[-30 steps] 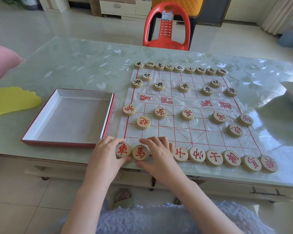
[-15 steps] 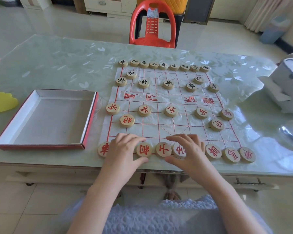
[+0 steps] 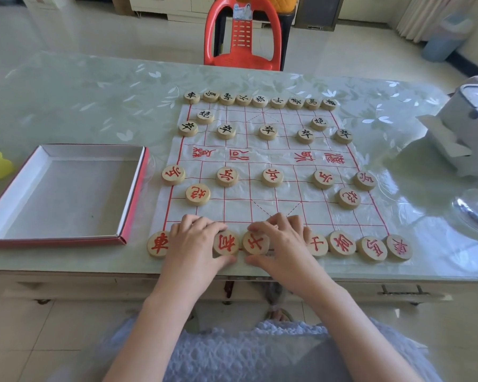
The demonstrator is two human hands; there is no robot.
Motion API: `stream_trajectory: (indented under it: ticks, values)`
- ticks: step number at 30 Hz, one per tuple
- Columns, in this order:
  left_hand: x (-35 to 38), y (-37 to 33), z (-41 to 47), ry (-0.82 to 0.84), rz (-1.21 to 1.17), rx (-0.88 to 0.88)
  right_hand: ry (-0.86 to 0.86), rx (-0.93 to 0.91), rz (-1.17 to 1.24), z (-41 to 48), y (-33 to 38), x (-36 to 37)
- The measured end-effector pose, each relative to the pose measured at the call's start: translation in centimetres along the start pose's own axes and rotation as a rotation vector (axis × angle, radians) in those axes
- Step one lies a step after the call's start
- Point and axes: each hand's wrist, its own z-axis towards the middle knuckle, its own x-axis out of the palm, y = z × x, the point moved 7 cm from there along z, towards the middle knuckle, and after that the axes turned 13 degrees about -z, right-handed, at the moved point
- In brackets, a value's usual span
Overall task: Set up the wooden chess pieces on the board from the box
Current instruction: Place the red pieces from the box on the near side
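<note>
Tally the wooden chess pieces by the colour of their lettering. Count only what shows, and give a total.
Black-lettered pieces: 16
Red-lettered pieces: 14 in view; the left hand and right hand may cover more in the near row
Total: 30 in view

a home: tiled floor (image 3: 66, 28), plastic chair (image 3: 243, 37).

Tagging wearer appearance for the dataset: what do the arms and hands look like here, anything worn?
Both forearms are bare, with no sleeves reaching the wrists. The left hand and right hand show no gloves, rings, watch or bracelets. A pale lavender, textured knit garment covers the lap.
</note>
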Motion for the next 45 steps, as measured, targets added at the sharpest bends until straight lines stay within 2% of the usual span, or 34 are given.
stream_trajectory:
  ticks: [4, 9, 13, 20, 23, 29, 32, 37, 45]
  values:
    - [0.1, 0.1, 0.0, 0.012, -0.012, -0.003, 0.1, -0.081, 0.054, -0.9, -0.1, 0.2]
    - [0.1, -0.1, -0.1, 0.054, -0.026, 0.061, -0.007, -0.065, -0.016, -0.8, -0.2, -0.8]
    - [0.4, -0.6, -0.2, 0.098, -0.02, 0.116, -0.01, -0.1, -0.042, -0.6, 0.5, -0.5]
    - [0.1, -0.2, 0.4, -0.086, 0.053, -0.002, -0.047, -0.071, 0.012, -0.4, 0.2, -0.4]
    - [0.5, -0.3, 0.3, -0.037, 0.064, -0.016, -0.047, -0.08, 0.019, -0.5, 0.3, -0.5]
    - [0.4, -0.7, -0.5, 0.133, -0.027, 0.13, -0.064, -0.082, -0.002, -0.5, 0.3, -0.7]
    - [0.3, -0.2, -0.2, 0.115, -0.022, 0.093, -0.063, -0.075, 0.009, -0.4, 0.5, -0.5]
    - [-0.1, 0.4, 0.1, -0.007, 0.054, 0.018, -0.046, -0.056, 0.049, -0.3, 0.4, -0.5]
    - [0.5, 0.1, 0.0, 0.091, -0.014, 0.072, -0.06, 0.019, -0.034, -0.6, -0.8, -0.5]
